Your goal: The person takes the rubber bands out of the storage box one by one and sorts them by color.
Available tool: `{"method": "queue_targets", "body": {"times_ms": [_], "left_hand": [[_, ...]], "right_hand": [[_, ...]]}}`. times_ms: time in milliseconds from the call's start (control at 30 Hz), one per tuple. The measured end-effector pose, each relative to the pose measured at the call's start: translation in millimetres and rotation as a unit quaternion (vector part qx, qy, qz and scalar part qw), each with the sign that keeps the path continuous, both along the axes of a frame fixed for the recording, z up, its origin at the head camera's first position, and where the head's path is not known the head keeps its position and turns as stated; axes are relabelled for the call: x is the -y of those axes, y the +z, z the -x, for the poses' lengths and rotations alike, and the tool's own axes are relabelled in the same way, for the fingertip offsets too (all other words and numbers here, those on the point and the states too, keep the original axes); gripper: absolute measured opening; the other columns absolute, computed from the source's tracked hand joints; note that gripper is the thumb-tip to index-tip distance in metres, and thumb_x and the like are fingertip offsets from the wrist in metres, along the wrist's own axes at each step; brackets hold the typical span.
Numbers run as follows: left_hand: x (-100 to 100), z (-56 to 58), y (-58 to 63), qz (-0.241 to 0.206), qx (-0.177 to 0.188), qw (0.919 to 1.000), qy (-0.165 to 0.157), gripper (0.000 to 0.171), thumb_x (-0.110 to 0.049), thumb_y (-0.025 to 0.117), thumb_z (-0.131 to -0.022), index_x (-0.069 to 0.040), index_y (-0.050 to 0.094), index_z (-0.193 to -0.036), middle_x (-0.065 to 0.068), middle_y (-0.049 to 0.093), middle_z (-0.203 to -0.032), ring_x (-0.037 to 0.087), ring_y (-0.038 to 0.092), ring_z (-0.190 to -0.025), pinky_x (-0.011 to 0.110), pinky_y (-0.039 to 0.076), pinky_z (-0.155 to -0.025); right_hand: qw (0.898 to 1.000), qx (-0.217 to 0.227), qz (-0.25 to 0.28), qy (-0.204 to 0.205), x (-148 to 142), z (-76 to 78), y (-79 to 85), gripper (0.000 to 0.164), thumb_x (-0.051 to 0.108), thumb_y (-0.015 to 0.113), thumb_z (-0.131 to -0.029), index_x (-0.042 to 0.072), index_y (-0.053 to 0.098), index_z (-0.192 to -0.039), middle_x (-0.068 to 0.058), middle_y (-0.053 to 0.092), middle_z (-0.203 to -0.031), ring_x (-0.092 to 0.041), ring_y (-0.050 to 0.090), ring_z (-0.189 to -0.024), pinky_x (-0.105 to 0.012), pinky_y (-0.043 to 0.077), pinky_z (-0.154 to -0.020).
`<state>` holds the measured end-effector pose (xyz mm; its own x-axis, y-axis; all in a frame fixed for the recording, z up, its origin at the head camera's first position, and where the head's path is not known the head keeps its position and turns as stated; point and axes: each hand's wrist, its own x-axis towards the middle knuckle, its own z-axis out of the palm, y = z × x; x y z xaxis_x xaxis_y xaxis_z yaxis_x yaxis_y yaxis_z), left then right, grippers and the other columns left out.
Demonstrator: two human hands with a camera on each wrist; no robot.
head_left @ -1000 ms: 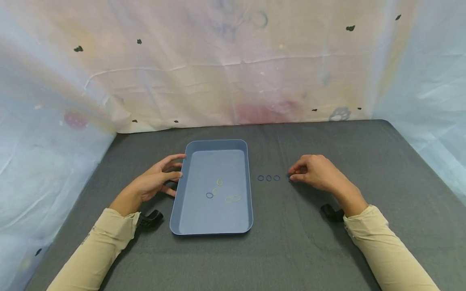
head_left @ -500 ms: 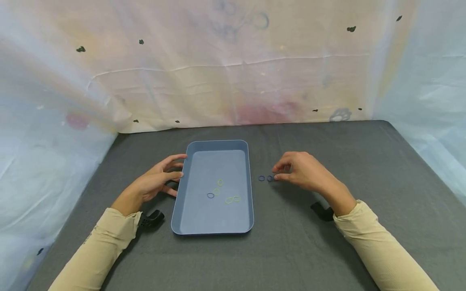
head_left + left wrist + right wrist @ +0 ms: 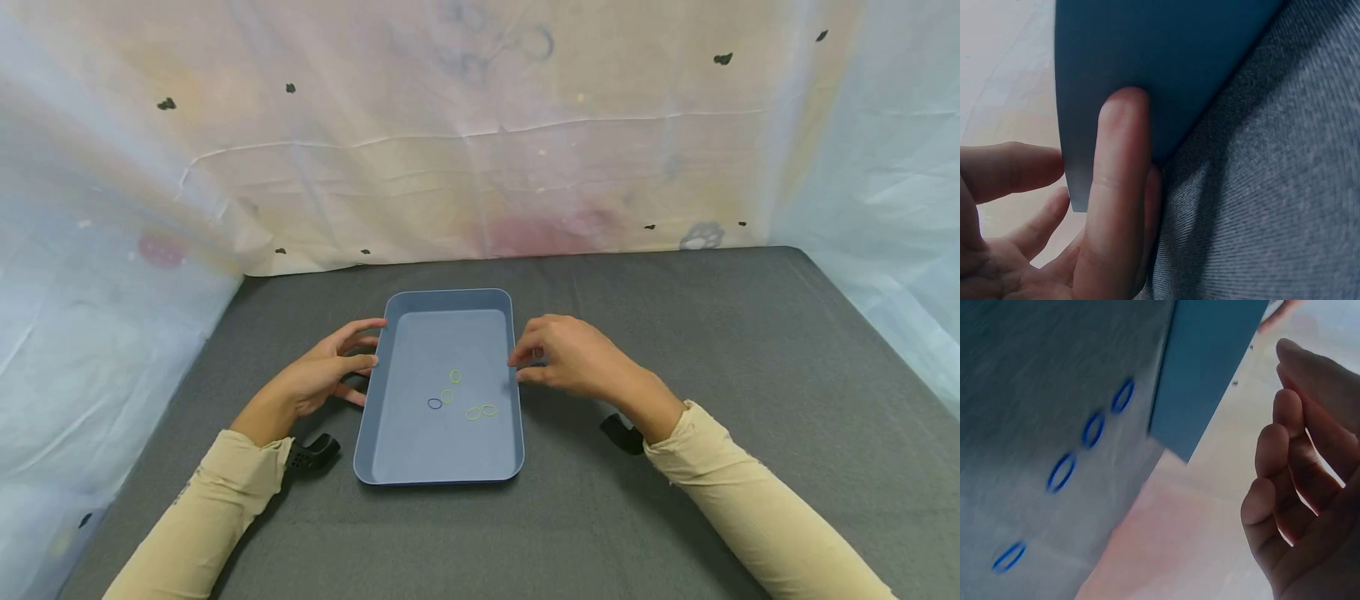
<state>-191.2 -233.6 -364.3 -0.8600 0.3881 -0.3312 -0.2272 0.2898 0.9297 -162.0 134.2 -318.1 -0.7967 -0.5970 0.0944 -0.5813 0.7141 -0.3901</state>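
A blue-grey tray (image 3: 442,454) lies on the table, with a thin dark blue ring (image 3: 434,403) and several thin yellow rings (image 3: 472,413) inside. My left hand (image 3: 318,375) rests its fingers against the tray's left side; the left wrist view shows a fingertip (image 3: 1124,103) flat on the outer wall. Over the tray's right rim hovers my right hand (image 3: 573,358), fingers bent loosely with nothing seen between them. Several blue rings (image 3: 1092,429) lie on the cloth beside the tray in the right wrist view. In the head view the right hand hides them.
A dark grey cloth (image 3: 637,517) covers the table. Pale printed sheeting (image 3: 480,167) hangs behind it and along both sides. A black wrist device (image 3: 315,452) sits by the left cuff, and another black wrist device (image 3: 622,433) by the right.
My right hand has let go of a blue ring on the cloth and moved left, past the row of blue rings, to the tray's right rim. The left hand has stayed put.
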Motion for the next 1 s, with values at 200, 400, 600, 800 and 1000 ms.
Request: {"method": "queue_targets", "body": {"times_ms": [200,400,600,800,1000], "left_hand": [[-0.6,-0.7,-0.1,0.001,0.001,1.0,0.002,0.067,-0.016,0.056,-0.102,-0.024,0.022,-0.158,0.019,0.018,-0.162,0.048,0.043,-0.127,0.052,0.061,-0.075],[-0.5,0.2,0.2,-0.002,0.003,1.0,0.004,0.066,-0.014,0.055,-0.102,-0.023,0.022,-0.158,0.019,0.018,-0.162,0.048,0.043,-0.127,0.052,0.061,-0.075],[-0.7,0.0,0.2,-0.001,0.001,1.0,0.002,0.066,-0.013,0.054,-0.102,-0.023,0.022,-0.159,0.019,0.017,-0.162,0.048,0.043,-0.127,0.053,0.061,-0.075],[-0.4,-0.1,-0.3,0.001,0.0,1.0,0.003,0.065,-0.013,0.054,-0.102,-0.024,0.022,-0.158,0.019,0.016,-0.162,0.048,0.042,-0.127,0.053,0.061,-0.075],[-0.2,0.4,-0.5,0.003,-0.002,1.0,0.003,0.065,-0.015,0.055,-0.102,-0.025,0.023,-0.158,0.019,0.016,-0.163,0.049,0.041,-0.128,0.052,0.061,-0.074]], "right_hand": [[1.0,-0.001,-0.012,0.022,23.5,1.2,-1.9,0.014,0.023,0.081,-0.084,0.02,0.08,-0.097,0.008,0.067,-0.093,-0.012,0.064,-0.09,-0.029,0.052,-0.078],[0.998,0.008,-0.026,0.051,44.7,3.9,-6.2,0.013,0.023,0.08,-0.085,0.02,0.08,-0.098,0.007,0.067,-0.095,-0.015,0.065,-0.093,-0.029,0.052,-0.078],[0.997,0.014,-0.034,0.069,61.6,5.7,-11.3,0.012,0.024,0.08,-0.085,0.021,0.08,-0.097,0.008,0.068,-0.095,-0.012,0.064,-0.094,-0.027,0.052,-0.079],[0.996,0.015,-0.032,0.085,73.5,7.4,-14.6,0.012,0.025,0.08,-0.085,0.023,0.08,-0.097,0.007,0.069,-0.094,-0.011,0.064,-0.094,-0.027,0.053,-0.081],[0.993,0.004,-0.038,0.114,82.2,13.0,-22.2,0.013,0.027,0.081,-0.084,0.023,0.08,-0.097,0.009,0.069,-0.094,-0.007,0.064,-0.093,-0.025,0.052,-0.085]]}}
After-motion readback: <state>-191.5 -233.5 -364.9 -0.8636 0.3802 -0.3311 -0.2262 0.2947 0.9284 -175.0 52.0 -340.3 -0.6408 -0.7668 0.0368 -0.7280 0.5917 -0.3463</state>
